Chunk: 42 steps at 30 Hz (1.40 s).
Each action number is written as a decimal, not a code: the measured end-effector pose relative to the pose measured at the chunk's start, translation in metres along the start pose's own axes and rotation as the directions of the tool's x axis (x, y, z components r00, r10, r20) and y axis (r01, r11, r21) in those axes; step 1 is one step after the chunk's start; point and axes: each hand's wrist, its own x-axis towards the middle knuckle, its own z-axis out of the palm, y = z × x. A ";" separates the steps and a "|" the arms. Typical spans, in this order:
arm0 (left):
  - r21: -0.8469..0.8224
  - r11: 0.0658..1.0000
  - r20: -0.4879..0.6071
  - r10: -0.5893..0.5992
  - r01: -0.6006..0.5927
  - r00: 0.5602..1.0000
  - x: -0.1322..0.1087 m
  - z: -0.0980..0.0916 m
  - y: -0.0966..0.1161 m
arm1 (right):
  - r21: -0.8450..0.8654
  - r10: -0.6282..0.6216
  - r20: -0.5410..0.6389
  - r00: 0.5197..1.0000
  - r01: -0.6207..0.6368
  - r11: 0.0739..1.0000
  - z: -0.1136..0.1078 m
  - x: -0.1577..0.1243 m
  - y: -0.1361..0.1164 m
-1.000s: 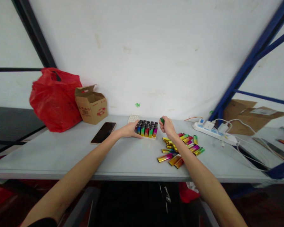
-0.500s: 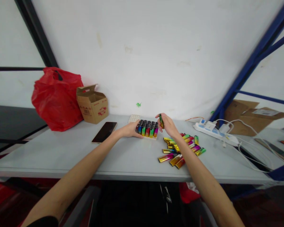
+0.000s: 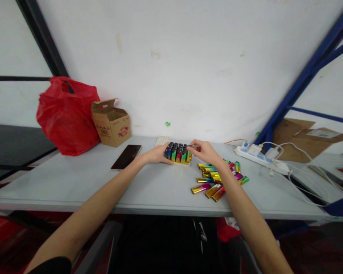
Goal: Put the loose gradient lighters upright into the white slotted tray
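Rows of shiny multicoloured lighters (image 3: 178, 156) with black tops stand upright in a white tray (image 3: 184, 165) on the table. My left hand (image 3: 158, 154) grips the tray's left end, its thumb at the front and the fingers behind, partly hidden. At the right end, my right hand (image 3: 205, 151) is closed on a lighter (image 3: 189, 155), which stands against the others at that edge; whether it is fully seated I cannot tell. Below my right forearm lies a loose pile of lighters (image 3: 213, 176) in gold, green, pink and red.
Behind the tray is a white holed tray (image 3: 162, 140). To the left are a phone (image 3: 126, 157), an open cardboard box (image 3: 114, 127) and a red plastic bag (image 3: 70, 118). A power strip (image 3: 260, 160) with white cables lies at the right, near a blue frame post (image 3: 300, 80).
My right hand has moved down and slightly left, bringing the lighter from above the tray to its right end. My left hand keeps its hold on the tray.
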 end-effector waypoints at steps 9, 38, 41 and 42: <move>0.010 1.000 0.000 0.011 -0.011 1.000 0.001 0.002 -0.006 | 0.005 -0.018 0.111 0.994 0.018 1.000 -0.001 -0.001 0.006; -0.002 0.998 -0.127 0.054 -0.055 0.990 0.010 0.018 -0.003 | -0.296 -0.014 -0.402 0.915 -0.116 0.948 -0.033 -0.001 0.017; -0.048 0.997 -0.148 0.044 -0.052 0.988 0.027 0.029 -0.002 | -0.286 0.004 -0.408 0.913 -0.132 0.949 -0.033 0.000 0.024; -0.055 0.996 -0.152 0.054 -0.063 0.987 0.035 0.032 -0.003 | -0.285 0.007 -0.400 0.917 -0.132 0.949 -0.033 0.000 0.026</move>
